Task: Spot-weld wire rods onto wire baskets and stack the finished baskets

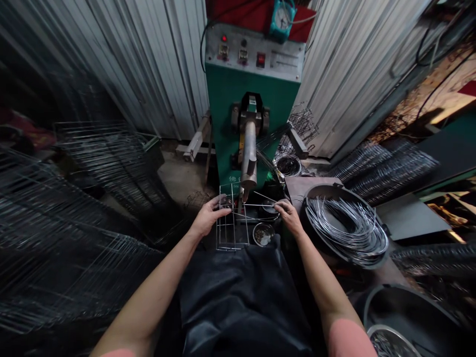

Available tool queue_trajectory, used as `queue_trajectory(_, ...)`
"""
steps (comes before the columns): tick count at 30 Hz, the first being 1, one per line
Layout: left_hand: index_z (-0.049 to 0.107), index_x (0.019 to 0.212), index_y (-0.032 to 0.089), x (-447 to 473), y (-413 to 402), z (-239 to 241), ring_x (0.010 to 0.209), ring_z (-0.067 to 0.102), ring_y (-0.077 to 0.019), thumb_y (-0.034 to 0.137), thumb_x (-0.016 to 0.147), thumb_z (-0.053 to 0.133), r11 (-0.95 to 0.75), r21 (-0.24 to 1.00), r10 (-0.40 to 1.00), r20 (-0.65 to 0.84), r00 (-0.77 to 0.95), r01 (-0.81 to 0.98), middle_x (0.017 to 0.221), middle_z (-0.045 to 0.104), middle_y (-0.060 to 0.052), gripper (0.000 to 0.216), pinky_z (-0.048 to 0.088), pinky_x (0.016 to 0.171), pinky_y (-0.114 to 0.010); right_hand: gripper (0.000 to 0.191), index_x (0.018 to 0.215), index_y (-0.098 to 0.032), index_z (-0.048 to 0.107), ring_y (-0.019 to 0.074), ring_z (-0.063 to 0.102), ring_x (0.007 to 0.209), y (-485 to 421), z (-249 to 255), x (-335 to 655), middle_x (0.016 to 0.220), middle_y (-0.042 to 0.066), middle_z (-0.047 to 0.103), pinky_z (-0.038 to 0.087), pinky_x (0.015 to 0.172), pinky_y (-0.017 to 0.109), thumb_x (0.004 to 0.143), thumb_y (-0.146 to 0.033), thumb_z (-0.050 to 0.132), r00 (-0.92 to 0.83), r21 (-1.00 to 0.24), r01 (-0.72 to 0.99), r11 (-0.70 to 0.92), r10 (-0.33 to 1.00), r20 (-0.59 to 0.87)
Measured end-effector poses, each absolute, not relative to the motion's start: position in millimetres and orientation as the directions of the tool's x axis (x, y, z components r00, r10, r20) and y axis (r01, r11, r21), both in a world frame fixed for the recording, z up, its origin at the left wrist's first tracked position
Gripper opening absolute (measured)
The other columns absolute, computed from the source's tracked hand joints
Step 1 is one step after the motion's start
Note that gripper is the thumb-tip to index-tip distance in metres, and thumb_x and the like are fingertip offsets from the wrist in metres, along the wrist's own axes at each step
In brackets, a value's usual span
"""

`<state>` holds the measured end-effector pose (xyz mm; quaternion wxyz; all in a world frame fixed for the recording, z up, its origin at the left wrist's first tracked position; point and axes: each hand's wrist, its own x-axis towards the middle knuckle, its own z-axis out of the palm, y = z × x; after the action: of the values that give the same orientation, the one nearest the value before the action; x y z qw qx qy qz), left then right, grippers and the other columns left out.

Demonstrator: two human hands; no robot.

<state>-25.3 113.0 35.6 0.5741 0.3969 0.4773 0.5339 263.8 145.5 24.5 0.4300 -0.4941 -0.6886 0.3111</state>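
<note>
A rectangular silver wire basket frame [232, 218] is held upright just in front of the green spot-welding machine [230, 94]. The frame is clasped by the left hand [210, 215], its grip pressed together on the wires. A thin straight wire rod [260, 204] is pinched by the right hand [288, 218] across the frame. Coiled silver wire [345, 230] lies right of the machine.

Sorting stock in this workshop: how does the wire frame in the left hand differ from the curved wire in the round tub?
The wire frame is a joined, boxy cage, while the curved wire is loose, separate arcs. The frame is held by the left hand; the curved wire lies piled in the black round tub. Both are bright metal wire.
</note>
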Motion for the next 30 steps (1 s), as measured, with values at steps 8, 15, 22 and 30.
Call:
queue_trajectory(8,0.060,0.116,0.015,-25.6,113.3,35.1,0.096,0.062,-0.0208,0.024,0.051,0.081,0.126,0.961,0.991,-0.135,-0.020,-0.245,0.098,0.069,-0.007,0.069,0.040,0.097,-0.039,0.027,0.077,-0.021,0.065,0.0187,0.054,0.084,150.2,20.6,263.1,0.084,0.004,0.058,0.042,0.080,0.030,0.079,-0.046,0.055,-0.168,-0.866,0.401,0.299,0.953,0.251)
queue_trajectory(15,0.057,0.118,0.011,-25.8,117.4,35.6,0.089,0.063,-0.0182,0.024,0.048,0.082,0.161,0.948,0.986,-0.168,-0.004,-0.276,0.090,0.070,-0.006,0.075,0.039,0.096,-0.037,0.028,0.076,-0.020,0.064,0.0183,0.054,0.083,155.1,26.9,264.9,0.081,0.003,0.057,0.042,0.079,0.031,0.078,-0.046,0.055,-0.196,-0.878,0.398,0.266,0.960,0.202)
queue_trajectory(22,0.059,0.116,0.012,-26.8,120.9,37.4,0.083,0.063,-0.0173,0.021,0.049,0.081,0.162,0.944,0.985,-0.170,-0.004,-0.289,0.085,0.070,-0.005,0.071,0.041,0.093,-0.038,0.028,0.076,-0.020,0.064,0.0180,0.054,0.082,161.8,31.0,267.1,0.080,0.002,0.057,0.041,0.079,0.030,0.077,-0.047,0.055,-0.231,-0.874,0.414,0.253,0.959,0.168)
queue_trajectory(30,0.057,0.120,0.013,-29.0,122.8,37.4,0.082,0.063,-0.0166,0.021,0.052,0.080,0.197,0.939,0.980,-0.196,0.029,-0.282,0.085,0.069,-0.004,0.072,0.044,0.089,-0.035,0.029,0.074,-0.019,0.064,0.0178,0.054,0.080,167.7,33.5,269.5,0.078,0.002,0.058,0.042,0.078,0.030,0.075,-0.048,0.058,-0.263,-0.884,0.409,0.228,0.957,0.125)
